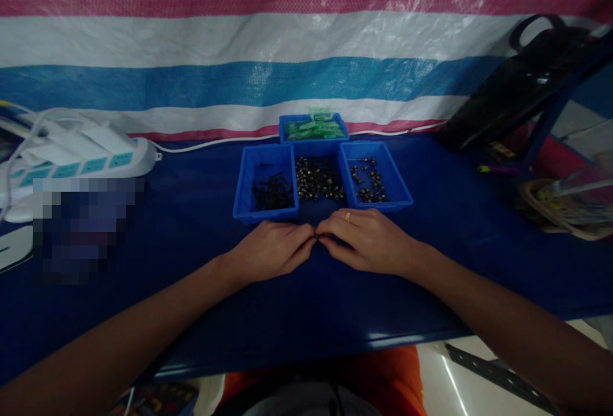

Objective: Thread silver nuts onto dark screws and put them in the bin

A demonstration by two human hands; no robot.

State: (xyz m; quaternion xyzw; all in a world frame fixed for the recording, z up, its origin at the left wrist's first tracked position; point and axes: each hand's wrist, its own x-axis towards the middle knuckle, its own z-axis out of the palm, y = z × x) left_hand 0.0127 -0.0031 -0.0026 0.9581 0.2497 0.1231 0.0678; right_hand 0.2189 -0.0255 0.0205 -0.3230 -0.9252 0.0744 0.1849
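My left hand (275, 248) and my right hand (366, 240) meet fingertip to fingertip over the blue table, just in front of the bins. Both are closed in a pinch at a tiny dark piece (317, 236), too small to name and mostly hidden by the fingers. A ring is on my right hand. Behind my left hand stands a blue bin (242, 183) of thin black pieces. Small metallic parts (318, 176) lie heaped in the middle. Behind my right hand, another blue bin (400, 179) holds scattered small metal parts (371, 195).
A rear blue bin (313, 144) holds green packets (316, 127). Power strips (110, 157) with cables lie at left, beside a blurred-out patch. A black bottle (517, 90) leans at right, near a basket (569, 211). A striped sheet (215, 84) hangs behind the table (306, 314).
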